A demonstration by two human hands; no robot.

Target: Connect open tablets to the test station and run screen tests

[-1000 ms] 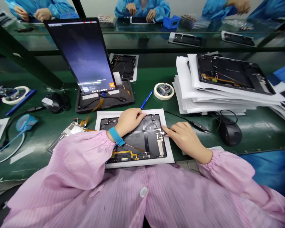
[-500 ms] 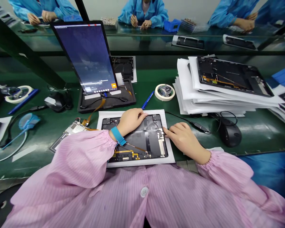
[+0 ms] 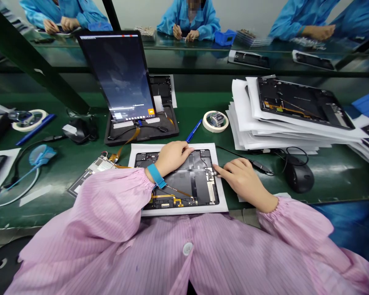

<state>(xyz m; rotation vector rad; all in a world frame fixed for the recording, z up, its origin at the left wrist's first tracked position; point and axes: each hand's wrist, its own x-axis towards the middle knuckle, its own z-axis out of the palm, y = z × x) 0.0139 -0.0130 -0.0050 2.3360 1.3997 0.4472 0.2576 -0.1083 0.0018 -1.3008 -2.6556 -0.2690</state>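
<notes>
An opened tablet housing (image 3: pixel 178 182), black inside with gold flex cables, lies on a white foam sheet (image 3: pixel 223 205) in front of me. Across its upper part rests my left hand (image 3: pixel 173 157), a blue strap on the wrist; the thumb points right and the other fingers are mostly hidden. My right hand (image 3: pixel 241 178) is at the housing's right edge, beside a small circuit board (image 3: pixel 209 175). Its index finger is stretched to that edge and the others are curled; whatever it pinches is hidden. A blue pen (image 3: pixel 194 131) lies just beyond my left hand.
A lit tablet screen (image 3: pixel 119 78) stands in a black tray (image 3: pixel 110 139) at the back left. Right of it are a tape roll (image 3: pixel 206 125), stacked foam sheets (image 3: pixel 240 123) bearing another housing (image 3: pixel 304 102), and a mouse (image 3: pixel 298 174). Co-workers in blue sit across.
The whole view has shifted slightly right and down. Both hands keep nearly the same places on the housing. A co-worker's hands at the far right have moved a little.
</notes>
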